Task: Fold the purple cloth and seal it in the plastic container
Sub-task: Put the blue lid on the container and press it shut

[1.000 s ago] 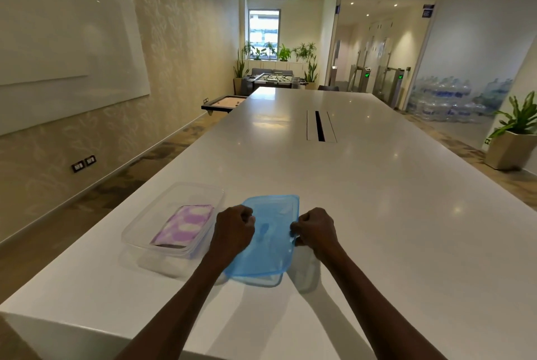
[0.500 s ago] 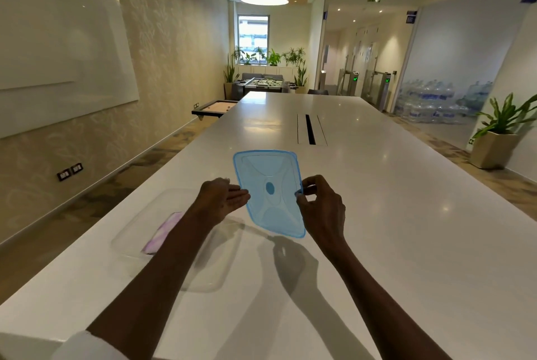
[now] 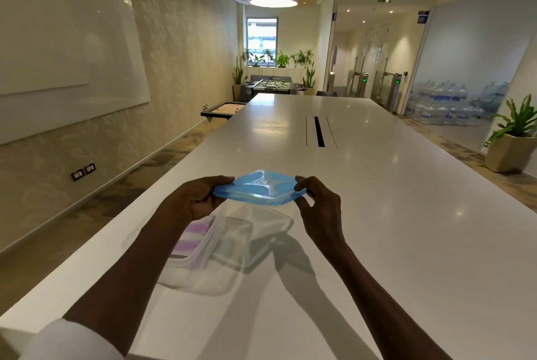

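Both hands hold the blue lid level above the table — the left hand pinches its left edge, the right hand its right edge, thumbs on top and fingers curled under. Below and slightly nearer lies the clear box, open, with the purple cloth folded inside at its left end, partly hidden by the left forearm.

Folding looks done; the step in hand is the sealing. The lid hangs over the far part of the box, not yet touching it. The next move, as I judge it, calls for bringing the lid back toward the body, squaring its corners with the rim, lowering it flat, then pressing round the edges until it snaps.

Nothing else sits on the table near the box — only a cable slot farther off. The one risk is a cloth edge riding over the rim and spoiling the seal.
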Demonstrator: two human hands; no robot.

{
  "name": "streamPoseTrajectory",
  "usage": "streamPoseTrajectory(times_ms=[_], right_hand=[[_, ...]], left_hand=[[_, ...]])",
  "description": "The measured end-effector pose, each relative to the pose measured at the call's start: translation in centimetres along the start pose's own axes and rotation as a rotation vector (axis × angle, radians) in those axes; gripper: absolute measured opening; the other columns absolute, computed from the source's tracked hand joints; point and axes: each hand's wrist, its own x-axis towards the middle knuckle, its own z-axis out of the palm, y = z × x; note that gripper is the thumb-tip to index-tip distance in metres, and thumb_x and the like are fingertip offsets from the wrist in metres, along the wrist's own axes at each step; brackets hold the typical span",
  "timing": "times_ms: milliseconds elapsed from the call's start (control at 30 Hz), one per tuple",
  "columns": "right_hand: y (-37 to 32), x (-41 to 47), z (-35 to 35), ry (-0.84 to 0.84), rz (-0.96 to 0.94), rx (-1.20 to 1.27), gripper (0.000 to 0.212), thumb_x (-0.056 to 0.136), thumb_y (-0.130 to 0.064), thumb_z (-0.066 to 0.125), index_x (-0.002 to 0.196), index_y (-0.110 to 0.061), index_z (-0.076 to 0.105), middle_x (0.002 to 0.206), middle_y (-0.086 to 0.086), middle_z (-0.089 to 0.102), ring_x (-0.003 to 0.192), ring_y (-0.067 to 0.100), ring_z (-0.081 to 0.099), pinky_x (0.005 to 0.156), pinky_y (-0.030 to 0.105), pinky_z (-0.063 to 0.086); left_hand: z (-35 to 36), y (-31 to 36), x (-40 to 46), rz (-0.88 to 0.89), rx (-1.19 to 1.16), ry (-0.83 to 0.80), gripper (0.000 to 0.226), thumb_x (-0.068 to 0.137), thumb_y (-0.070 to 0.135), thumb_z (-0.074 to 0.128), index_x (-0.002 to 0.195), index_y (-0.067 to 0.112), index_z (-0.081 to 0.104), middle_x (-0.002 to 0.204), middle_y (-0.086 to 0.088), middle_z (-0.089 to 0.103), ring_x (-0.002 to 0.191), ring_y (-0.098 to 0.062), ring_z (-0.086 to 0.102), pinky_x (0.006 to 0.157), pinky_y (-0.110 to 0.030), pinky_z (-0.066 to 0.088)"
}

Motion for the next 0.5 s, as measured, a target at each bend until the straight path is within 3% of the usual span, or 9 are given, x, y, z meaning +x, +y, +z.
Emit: streamPoseTrajectory(times_ms=[100,167,200,233,333,433,500], right_hand=[[-0.1,0.0,1.0,0.022,0.082,0.017,0.031,0.078,0.013,0.066,0.096,-0.013,0.067,0.106,-0.012,0.066,0.101,0.008,0.065,0.091,0.021,0.051],[-0.3,0.1,1.4,0.016,0.222,0.020,0.034,0.080,0.012,0.059,0.102,-0.012,0.070,0.101,-0.001,0.071,0.086,0.012,0.067,0.073,0.006,0.049],[-0.3,0.3,1.7,0.012,0.298,0.033,0.033,0.081,0.009,0.057,0.103,-0.012,0.071,0.101,0.003,0.074,0.081,0.014,0.069,0.065,0.006,0.048],[-0.2,0.4,2.1,0.006,0.366,0.071,0.031,0.082,0.005,0.057,0.103,-0.012,0.072,0.102,0.005,0.075,0.079,0.015,0.071,0.064,0.012,0.051],[-0.2,0.6,3.3,-0.001,0.498,0.233,0.020,0.083,-0.005,0.063,0.099,-0.009,0.074,0.096,0.007,0.076,0.081,0.018,0.075,0.083,0.042,0.060],[-1.4,0.4,4.8,-0.039,0.521,0.228,0.022,0.077,-0.018,0.077,0.098,-0.011,0.075,0.100,0.004,0.076,0.092,0.020,0.073,0.090,0.047,0.057],[-2.4,0.1,5.6,-0.053,0.512,0.196,0.026,0.075,-0.020,0.081,0.099,-0.013,0.075,0.104,0.003,0.075,0.097,0.021,0.071,0.092,0.046,0.056]], left_hand=[[-0.7,0.1,0.1,-0.006,0.059,-0.013,0.018,0.088,-0.001,0.056,0.083,-0.006,0.073,0.073,-0.013,0.075,0.057,-0.017,0.072,0.055,-0.022,0.059],[-1.3,0.1,0.0,-0.006,0.065,-0.030,0.025,0.089,-0.002,0.054,0.074,-0.005,0.075,0.069,-0.013,0.075,0.057,-0.017,0.072,0.055,-0.022,0.059],[-1.6,0.1,0.0,-0.004,0.070,-0.032,0.023,0.089,-0.002,0.054,0.075,-0.006,0.073,0.068,-0.013,0.075,0.057,-0.017,0.072,0.057,-0.022,0.059],[-1.9,0.2,-0.2,0.009,0.073,-0.029,0.018,0.088,-0.003,0.055,0.081,-0.007,0.070,0.068,-0.013,0.074,0.056,-0.016,0.072,0.058,-0.022,0.060],[-3.0,0.5,-0.2,0.053,0.081,-0.003,0.009,0.086,-0.005,0.056,0.089,-0.010,0.063,0.068,-0.013,0.073,0.056,-0.016,0.071,0.059,-0.021,0.059],[-4.3,1.0,-0.4,0.085,0.203,0.063,0.011,0.083,-0.003,0.063,0.091,-0.009,0.065,0.083,-0.017,0.071,0.063,-0.019,0.069,0.060,-0.022,0.060],[-5.3,1.2,-0.6,0.151,0.405,0.146,0.010,0.081,0.004,0.067,0.082,-0.006,0.066,0.072,-0.013,0.068,0.058,-0.017,0.064,0.058,-0.025,0.056]])
